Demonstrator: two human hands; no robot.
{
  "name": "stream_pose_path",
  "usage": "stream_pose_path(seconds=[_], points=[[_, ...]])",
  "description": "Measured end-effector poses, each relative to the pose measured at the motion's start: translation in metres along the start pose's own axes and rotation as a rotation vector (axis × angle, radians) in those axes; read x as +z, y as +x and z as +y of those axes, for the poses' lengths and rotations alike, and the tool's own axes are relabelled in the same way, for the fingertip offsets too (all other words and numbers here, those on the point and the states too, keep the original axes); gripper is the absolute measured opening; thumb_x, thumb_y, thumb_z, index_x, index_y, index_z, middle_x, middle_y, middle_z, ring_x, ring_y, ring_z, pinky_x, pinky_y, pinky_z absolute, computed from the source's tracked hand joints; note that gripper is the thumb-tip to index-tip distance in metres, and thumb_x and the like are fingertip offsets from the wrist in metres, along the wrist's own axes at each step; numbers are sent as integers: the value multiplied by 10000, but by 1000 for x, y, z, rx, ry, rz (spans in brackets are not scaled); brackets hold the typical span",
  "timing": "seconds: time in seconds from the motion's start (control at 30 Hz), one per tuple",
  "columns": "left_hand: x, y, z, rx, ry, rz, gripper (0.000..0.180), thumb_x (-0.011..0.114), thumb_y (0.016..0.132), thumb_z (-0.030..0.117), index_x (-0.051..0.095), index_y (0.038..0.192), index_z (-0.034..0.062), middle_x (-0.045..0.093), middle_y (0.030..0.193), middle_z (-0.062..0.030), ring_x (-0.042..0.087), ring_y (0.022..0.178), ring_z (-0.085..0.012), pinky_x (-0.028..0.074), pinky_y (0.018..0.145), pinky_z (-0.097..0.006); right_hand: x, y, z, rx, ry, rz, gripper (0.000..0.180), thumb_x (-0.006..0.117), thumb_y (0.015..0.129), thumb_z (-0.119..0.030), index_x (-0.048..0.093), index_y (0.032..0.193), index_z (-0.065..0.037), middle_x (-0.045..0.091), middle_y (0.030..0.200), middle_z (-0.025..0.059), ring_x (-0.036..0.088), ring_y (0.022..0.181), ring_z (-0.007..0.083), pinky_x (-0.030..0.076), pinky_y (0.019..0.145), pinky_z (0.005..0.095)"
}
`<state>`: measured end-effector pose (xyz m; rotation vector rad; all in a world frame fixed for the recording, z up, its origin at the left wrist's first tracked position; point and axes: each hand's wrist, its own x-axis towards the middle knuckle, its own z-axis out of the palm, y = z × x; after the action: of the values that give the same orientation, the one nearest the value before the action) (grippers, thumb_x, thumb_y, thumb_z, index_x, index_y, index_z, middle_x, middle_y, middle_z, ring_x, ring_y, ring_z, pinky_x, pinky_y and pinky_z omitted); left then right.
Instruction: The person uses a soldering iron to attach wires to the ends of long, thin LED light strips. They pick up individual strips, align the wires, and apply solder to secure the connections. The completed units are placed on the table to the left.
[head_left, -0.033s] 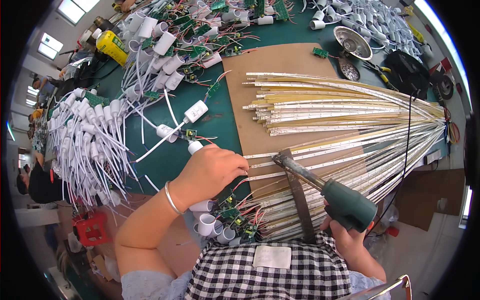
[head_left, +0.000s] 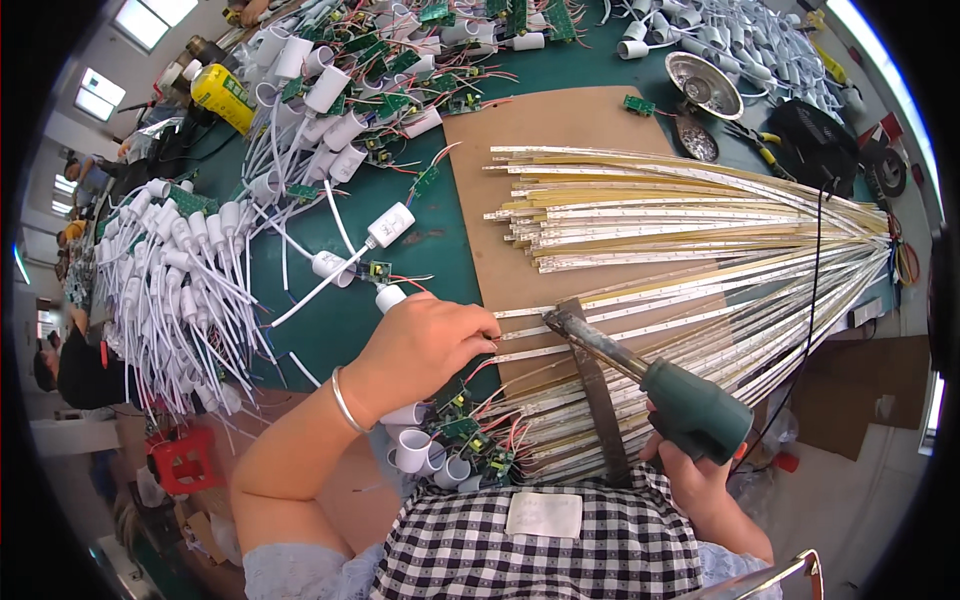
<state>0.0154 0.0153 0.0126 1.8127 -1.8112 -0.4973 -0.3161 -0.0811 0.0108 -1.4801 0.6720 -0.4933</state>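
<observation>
My left hand (head_left: pixel 425 345) is closed in a pinch at the left ends of a few LED strips (head_left: pixel 530 352); what lies between the fingertips is too small to make out. Just beyond its knuckles, a white cylindrical cap (head_left: pixel 390 297) with a small green circuit board (head_left: pixel 376 271) lies on the table. My right hand (head_left: pixel 695 480) grips the dark green handle of a soldering iron (head_left: pixel 695 410). The iron's metal shaft points left, its tip by the upper end of a dark flat metal bar (head_left: pixel 600 405) lying across the strips.
White caps with cables (head_left: pixel 180 260) pile up at the left. More caps and boards (head_left: pixel 340 110) lie at the back. A second strip bundle (head_left: pixel 640 205) rests on brown cardboard (head_left: pixel 560 115). Behind it are a metal bowl (head_left: pixel 728 92) and pliers (head_left: pixel 765 150). A black cord (head_left: pixel 818 260) crosses the strips.
My left hand has shifted very slightly to the right at the strip ends. The soldering iron and my right hand stay almost in place.
</observation>
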Motion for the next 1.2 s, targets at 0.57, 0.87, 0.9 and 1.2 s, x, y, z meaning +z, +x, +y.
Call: stream_pose_path(seconds=[0.57,0.87,0.9,1.2], points=[[25,0,13,-69,175,176,95,680,784,83,586,772,92,594,696,-42,576,665,-244,370,671,-380,2,3,-4,73,-55,-36,410,587,831,-24,523,1229,50,603,1061,142,649,739,193,543,649,309],[28,-1,10,-52,134,192,130,696,720,45,581,748,99,588,669,-20,564,645,-222,366,702,-366,9,2,-8,205,-181,18,245,703,774,-95,671,1000,-4,685,903,120,666,785,270,521,713,347],[28,-2,10,-51,126,194,132,697,718,44,580,745,100,591,668,-18,565,646,-220,365,703,-364,11,2,-7,209,-200,15,234,700,774,-95,672,989,-8,689,907,125,664,795,281,521,725,352],[29,-3,8,-30,127,211,152,703,705,35,571,737,102,593,658,-12,569,638,-209,359,698,-358,16,11,-14,173,-269,-40,207,691,771,-91,681,967,-25,700,925,125,656,833,320,509,801,388]])
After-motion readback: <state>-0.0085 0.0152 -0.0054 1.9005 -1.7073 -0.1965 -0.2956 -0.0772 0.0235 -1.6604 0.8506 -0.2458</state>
